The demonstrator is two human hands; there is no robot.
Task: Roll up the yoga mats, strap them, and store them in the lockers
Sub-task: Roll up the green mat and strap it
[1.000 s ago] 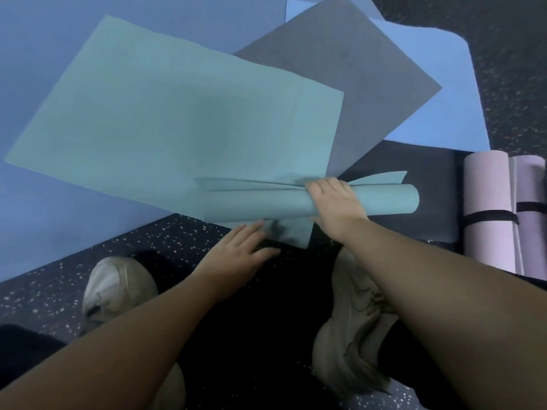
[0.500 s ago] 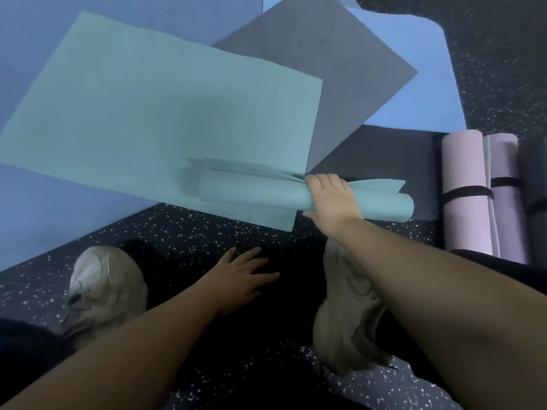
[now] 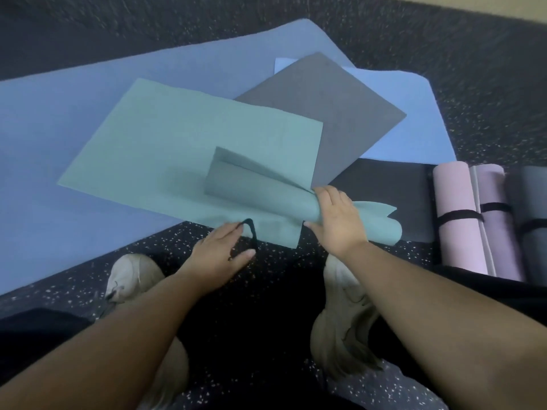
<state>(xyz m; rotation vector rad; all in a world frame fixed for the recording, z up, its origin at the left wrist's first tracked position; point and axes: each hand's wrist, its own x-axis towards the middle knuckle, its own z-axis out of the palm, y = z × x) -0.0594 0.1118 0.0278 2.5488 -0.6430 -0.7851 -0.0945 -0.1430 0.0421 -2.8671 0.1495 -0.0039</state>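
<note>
A loosely rolled teal mat (image 3: pixel 260 192) lies slanted over a flat teal mat (image 3: pixel 165 149) near my feet. My right hand (image 3: pixel 336 218) grips the roll near its right end, fingers curled over the top. My left hand (image 3: pixel 220 251) pinches a black strap loop (image 3: pixel 251 235) at the flat teal mat's near edge, just left of the roll. Under them lie a grey mat (image 3: pixel 340 113) and blue mats (image 3: pixel 59 128).
Rolled mats stand together at the right: a pink roll (image 3: pixel 457 220) and a lilac roll (image 3: pixel 494 223), both with black straps, and a grey roll (image 3: pixel 532 208). A dark mat (image 3: pixel 384 184) lies flat beside them. My two beige shoes (image 3: pixel 130 276) rest on the speckled black floor.
My left hand came up off the floor with a black strap and moved toward the roll. The roll's left end has loosened and flared while my right hand kept its grip.
</note>
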